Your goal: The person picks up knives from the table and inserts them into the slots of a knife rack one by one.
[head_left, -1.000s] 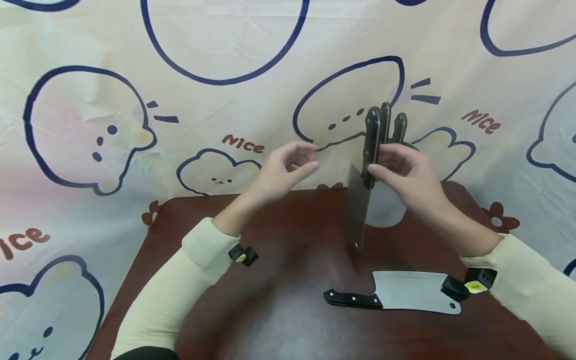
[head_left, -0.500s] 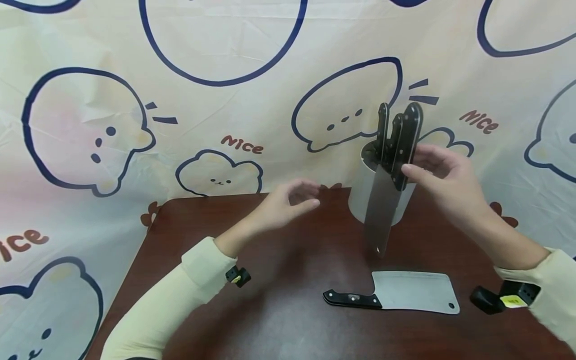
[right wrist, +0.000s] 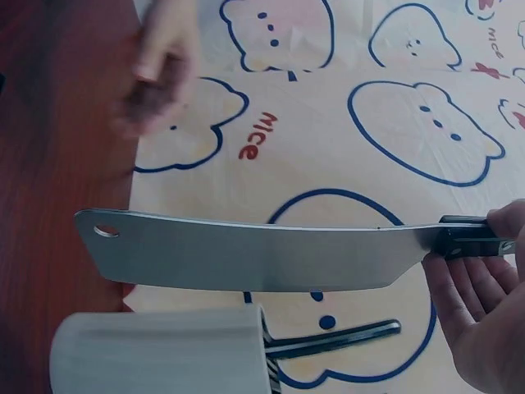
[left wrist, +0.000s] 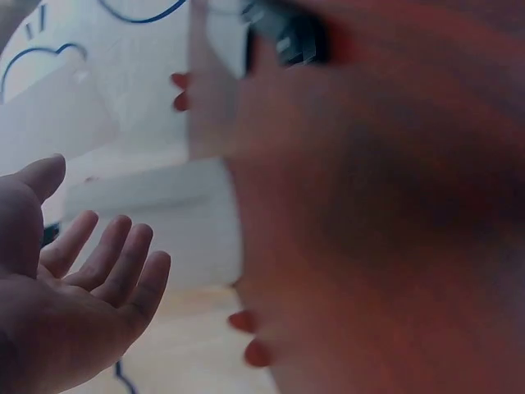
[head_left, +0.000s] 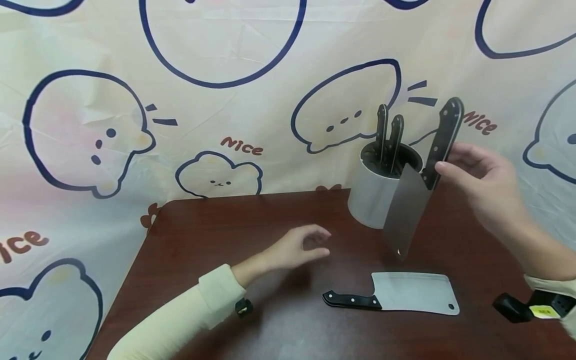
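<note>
My right hand (head_left: 490, 185) pinches the black riveted handle of a cleaver (head_left: 409, 205) between thumb and fingers. Its broad blade points down and tilts to the left, with a small hole near the far corner; the right wrist view shows the whole blade (right wrist: 246, 250). Just left of it stands a white round knife holder (head_left: 371, 200), with black-handled knives (head_left: 395, 140) upright inside. My left hand (head_left: 297, 247) hovers over the table with fingers loosely bent and nothing in them. A second cleaver (head_left: 414, 293) lies flat in front, its handle toward the left.
The dark brown wooden table (head_left: 216, 225) ends at a cloth backdrop (head_left: 225, 115) printed with cartoon outlines. That backdrop hangs close behind the knife holder.
My right hand has carried the cleaver rightward, from in front of the knife holder to its right side. My left hand has come down and toward me. The lying cleaver stayed put.
</note>
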### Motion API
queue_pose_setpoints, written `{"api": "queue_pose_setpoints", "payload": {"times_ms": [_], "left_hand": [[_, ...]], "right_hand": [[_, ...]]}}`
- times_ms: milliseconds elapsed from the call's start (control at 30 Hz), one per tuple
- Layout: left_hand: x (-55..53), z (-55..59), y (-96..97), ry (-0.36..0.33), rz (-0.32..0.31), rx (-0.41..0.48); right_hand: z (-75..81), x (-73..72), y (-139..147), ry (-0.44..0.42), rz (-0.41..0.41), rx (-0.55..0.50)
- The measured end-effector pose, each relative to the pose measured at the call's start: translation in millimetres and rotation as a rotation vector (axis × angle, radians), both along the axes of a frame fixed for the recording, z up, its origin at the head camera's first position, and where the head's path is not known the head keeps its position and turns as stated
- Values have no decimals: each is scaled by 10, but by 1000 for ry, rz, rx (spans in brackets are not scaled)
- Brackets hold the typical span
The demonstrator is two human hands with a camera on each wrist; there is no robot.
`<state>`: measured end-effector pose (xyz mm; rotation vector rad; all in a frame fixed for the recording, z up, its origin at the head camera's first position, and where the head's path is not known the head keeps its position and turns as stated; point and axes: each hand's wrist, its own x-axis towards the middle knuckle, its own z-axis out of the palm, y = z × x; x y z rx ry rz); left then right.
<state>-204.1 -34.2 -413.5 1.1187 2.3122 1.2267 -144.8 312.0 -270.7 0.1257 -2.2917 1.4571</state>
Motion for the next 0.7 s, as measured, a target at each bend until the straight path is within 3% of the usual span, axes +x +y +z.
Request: {"api": "queue_pose_setpoints", "payload": {"times_ms": [100, 233, 400, 633, 700], "left_hand": [[82, -144, 39, 17, -25, -25], [166, -271, 98, 7, -47, -33], [247, -398, 171, -8, -67, -47], [344, -566, 257, 82, -89, -161], [368, -612, 271, 83, -101, -191]], "right_hand": [[49, 2, 50, 22, 4, -34], [118, -4, 97, 40, -30, -21], [214, -50, 158, 75, -10, -93], [391, -164, 245, 90, -25, -91], [437, -213, 261, 98, 2, -153]]}}
